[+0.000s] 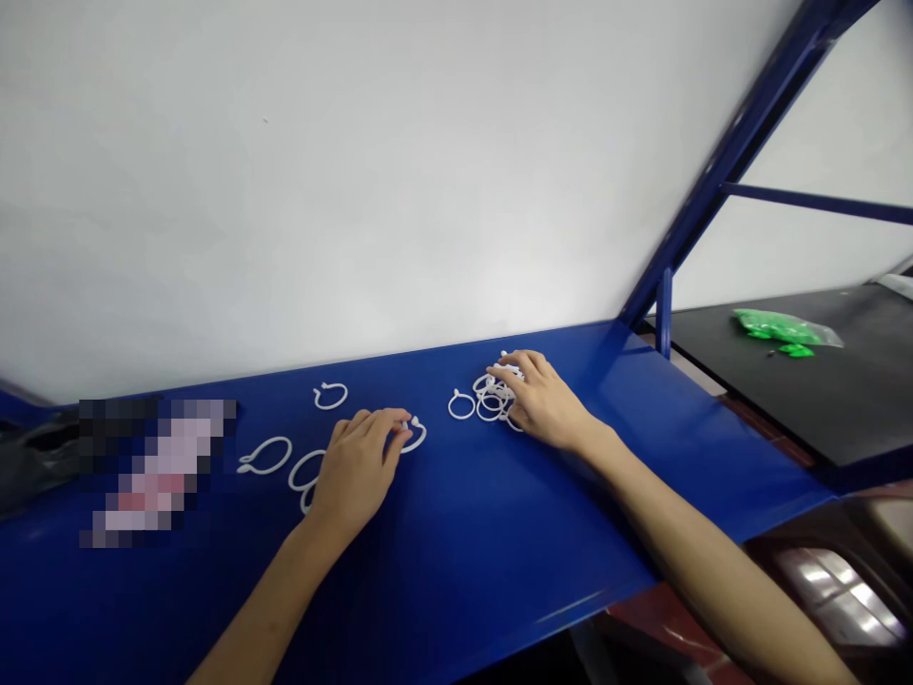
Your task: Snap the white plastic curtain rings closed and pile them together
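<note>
Blue tabletop [499, 542] along a pale grey-white wall [442, 171]
A blue frame [709, 190] slants up at the right; beyond it stands a black tabletop [770, 400]; reddish floor [660, 614] shows below; soft light brightens the wall's lower middle

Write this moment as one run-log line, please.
Left hand: pinching white ring | Right hand: at ring pile | Table: blue, loose rings near left hand

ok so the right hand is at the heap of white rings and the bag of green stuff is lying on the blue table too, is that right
Not quite: the head view shows the bag of green stuff on the black table off to the right, not on the blue table. The right hand is indeed at the heap of white rings.
</note>
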A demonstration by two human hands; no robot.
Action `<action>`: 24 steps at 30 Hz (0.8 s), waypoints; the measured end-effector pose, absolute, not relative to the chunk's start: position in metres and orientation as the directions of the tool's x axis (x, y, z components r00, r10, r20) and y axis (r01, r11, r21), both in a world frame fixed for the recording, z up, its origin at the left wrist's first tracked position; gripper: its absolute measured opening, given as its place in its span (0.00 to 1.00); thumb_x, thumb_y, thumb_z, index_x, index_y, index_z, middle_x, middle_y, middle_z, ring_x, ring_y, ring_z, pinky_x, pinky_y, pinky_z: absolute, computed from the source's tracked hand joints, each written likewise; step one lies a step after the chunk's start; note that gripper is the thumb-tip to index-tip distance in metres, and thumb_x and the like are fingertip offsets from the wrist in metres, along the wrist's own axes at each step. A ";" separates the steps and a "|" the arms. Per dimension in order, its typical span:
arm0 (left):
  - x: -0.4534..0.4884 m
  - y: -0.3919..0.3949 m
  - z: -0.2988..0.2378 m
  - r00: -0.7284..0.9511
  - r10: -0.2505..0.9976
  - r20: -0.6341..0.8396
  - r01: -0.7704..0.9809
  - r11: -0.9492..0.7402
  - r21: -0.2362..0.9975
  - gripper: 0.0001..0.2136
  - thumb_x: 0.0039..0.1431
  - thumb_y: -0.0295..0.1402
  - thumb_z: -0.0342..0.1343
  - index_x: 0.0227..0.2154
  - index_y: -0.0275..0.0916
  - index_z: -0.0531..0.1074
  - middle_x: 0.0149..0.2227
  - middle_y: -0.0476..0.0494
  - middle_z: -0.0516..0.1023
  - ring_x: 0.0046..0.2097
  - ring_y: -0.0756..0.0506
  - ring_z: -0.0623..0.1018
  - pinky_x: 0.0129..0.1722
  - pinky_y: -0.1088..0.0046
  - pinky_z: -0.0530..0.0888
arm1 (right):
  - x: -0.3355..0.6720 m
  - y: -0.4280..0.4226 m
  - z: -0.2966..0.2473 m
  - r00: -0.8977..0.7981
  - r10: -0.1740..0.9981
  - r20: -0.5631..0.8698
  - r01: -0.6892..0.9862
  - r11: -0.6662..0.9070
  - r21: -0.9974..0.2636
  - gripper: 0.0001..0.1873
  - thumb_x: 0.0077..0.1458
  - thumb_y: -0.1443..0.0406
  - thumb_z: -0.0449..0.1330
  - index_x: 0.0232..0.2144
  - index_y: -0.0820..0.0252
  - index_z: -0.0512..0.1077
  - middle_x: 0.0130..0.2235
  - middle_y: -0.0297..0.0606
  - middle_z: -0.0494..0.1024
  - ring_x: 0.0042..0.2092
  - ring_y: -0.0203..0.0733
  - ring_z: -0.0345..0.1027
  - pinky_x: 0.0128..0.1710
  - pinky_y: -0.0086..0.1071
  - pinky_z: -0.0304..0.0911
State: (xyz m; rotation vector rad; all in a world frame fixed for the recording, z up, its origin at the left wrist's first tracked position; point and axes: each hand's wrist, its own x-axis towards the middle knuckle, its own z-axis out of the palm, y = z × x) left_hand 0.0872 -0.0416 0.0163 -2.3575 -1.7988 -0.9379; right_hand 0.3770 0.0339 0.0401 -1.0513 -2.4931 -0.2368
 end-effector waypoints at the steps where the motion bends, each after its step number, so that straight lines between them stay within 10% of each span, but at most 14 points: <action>1: 0.088 -0.042 0.017 0.145 0.868 0.475 0.879 -0.333 0.340 0.08 0.66 0.35 0.52 0.43 0.43 0.73 0.37 0.46 0.82 0.42 0.42 0.79 0.45 0.61 0.69 | 0.375 0.032 0.042 -0.629 0.632 0.454 0.702 0.712 -0.018 0.32 0.50 0.76 0.56 0.59 0.64 0.67 0.57 0.51 0.68 0.58 0.57 0.58 0.57 0.52 0.65; 16: 0.114 -0.053 0.024 -0.034 0.982 0.184 0.428 -0.152 0.891 0.12 0.57 0.45 0.61 0.39 0.45 0.77 0.36 0.50 0.83 0.38 0.47 0.81 0.40 0.71 0.76 | 0.325 -0.016 0.028 -0.652 0.579 0.490 0.309 0.793 -0.525 0.09 0.68 0.63 0.54 0.47 0.61 0.68 0.42 0.43 0.79 0.42 0.42 0.74 0.42 0.37 0.72; 24: 0.124 -0.063 0.021 -0.084 0.958 0.273 0.490 -0.199 0.849 0.09 0.56 0.42 0.62 0.27 0.44 0.76 0.31 0.50 0.84 0.35 0.44 0.83 0.36 0.69 0.78 | 0.323 -0.021 0.020 -0.653 0.510 0.559 0.322 0.856 -0.404 0.10 0.70 0.65 0.50 0.44 0.61 0.71 0.36 0.41 0.80 0.34 0.39 0.72 0.35 0.32 0.69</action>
